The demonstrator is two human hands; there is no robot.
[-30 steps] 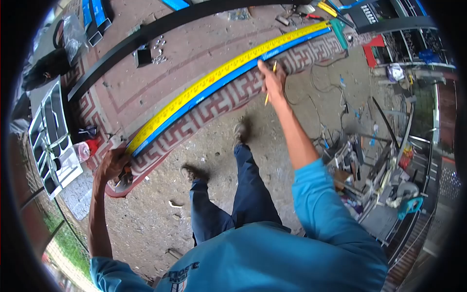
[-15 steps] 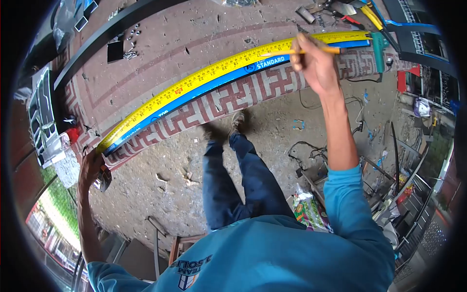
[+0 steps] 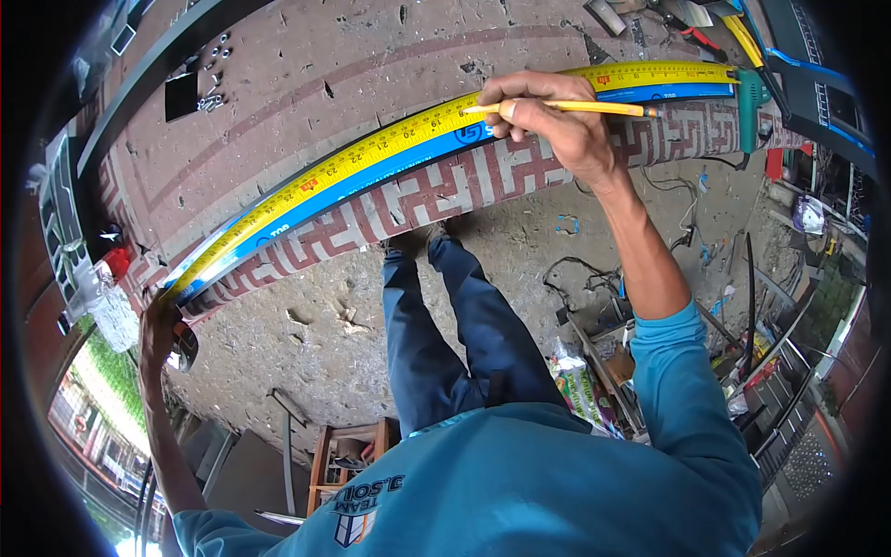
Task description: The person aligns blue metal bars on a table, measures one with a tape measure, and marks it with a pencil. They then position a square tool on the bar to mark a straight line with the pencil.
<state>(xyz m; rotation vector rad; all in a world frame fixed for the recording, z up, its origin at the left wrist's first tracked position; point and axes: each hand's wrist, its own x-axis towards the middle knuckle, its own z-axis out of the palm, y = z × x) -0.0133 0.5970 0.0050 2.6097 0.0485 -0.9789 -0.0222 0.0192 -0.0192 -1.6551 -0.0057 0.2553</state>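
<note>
1. While the right hand (image 3: 557,125) pinches a yellow pencil (image 3: 566,108) between thumb and fingers, the pencil lies nearly flat, its tip pointing toward 9 o'clock and sitting right on the yellow tape measure (image 3: 390,144).
2. That tape measure runs in a long arc from about 8 o'clock up to 2 o'clock, laid along a blue strip (image 3: 371,176) that touches its lower edge. Both lie on the patterned red-and-grey table (image 3: 306,84).
3. Left hand (image 3: 158,325) is way out at 8 o'clock, at the low end of the tape measure. Fingers look curled around something dark, probably the tape's case, but it's tiny and warped out there so I can't tell for sure.
4. A green power tool (image 3: 750,107) sits at the tape measure's far end, around 2 o'clock.
5. A long black bar (image 3: 158,70) crosses the table toward 10 o'clock, well apart from the tape measure.
6. Legs in blue trousers (image 3: 445,325) stand on the dirty concrete floor (image 3: 306,353) below the table edge.
</note>
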